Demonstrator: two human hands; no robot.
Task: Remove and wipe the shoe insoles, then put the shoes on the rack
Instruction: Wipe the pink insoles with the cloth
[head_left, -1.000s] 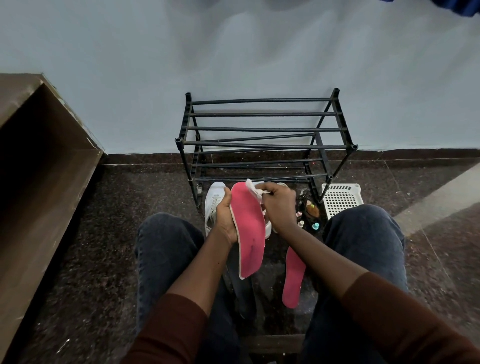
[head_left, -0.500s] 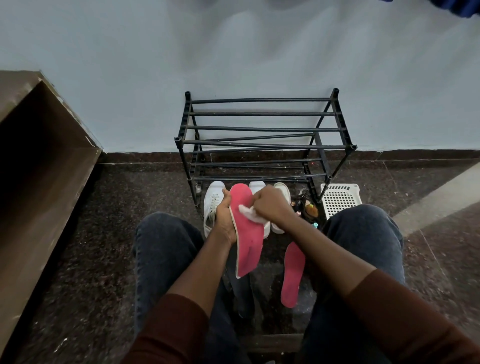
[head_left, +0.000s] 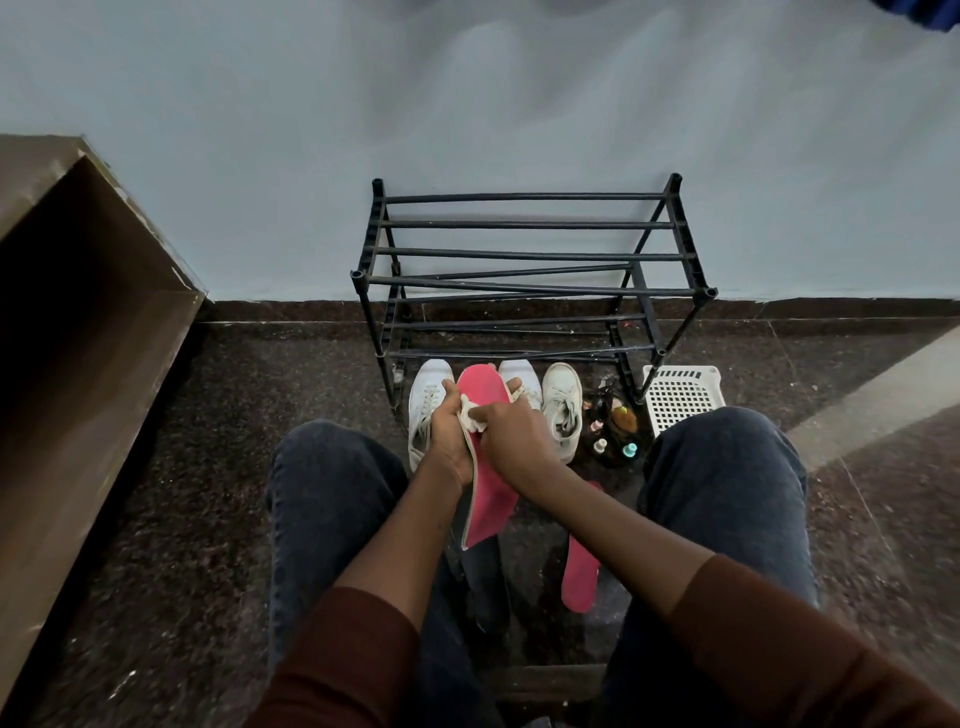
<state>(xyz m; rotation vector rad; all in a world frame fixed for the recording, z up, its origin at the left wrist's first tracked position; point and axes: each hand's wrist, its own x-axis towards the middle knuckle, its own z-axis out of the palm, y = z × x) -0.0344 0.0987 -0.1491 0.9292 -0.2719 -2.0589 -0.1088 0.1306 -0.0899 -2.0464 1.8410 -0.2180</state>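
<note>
Mid-wipe. Left hand (head_left: 451, 436) grips the pink insole (head_left: 488, 467) by its edge, thumb on the near side, fingers curled round behind it and showing at the far edge, holding it up just in front of the rack (head_left: 524, 270). Right hand (head_left: 511, 434) has its fingers bunched on a white cloth (head_left: 474, 415), pressing it onto the insole's upper face. Risks, my read: the insole is thin and floppy, held at one edge only, so hard wipe pressure could fold it or twist it out of the grip; the cloth is small and wadded, so it may skip the heel end below the hands. Count: two pink insoles, one in hand and the second insole (head_left: 579, 577) on the floor in front of the rack, part hidden by the right forearm; three white shoes (head_left: 562, 410) visible on the floor at the rack's foot, none on the rack yet; one cloth; one rack; one white basket (head_left: 680, 395) right of the rack, small bottles (head_left: 613, 431) between.
</note>
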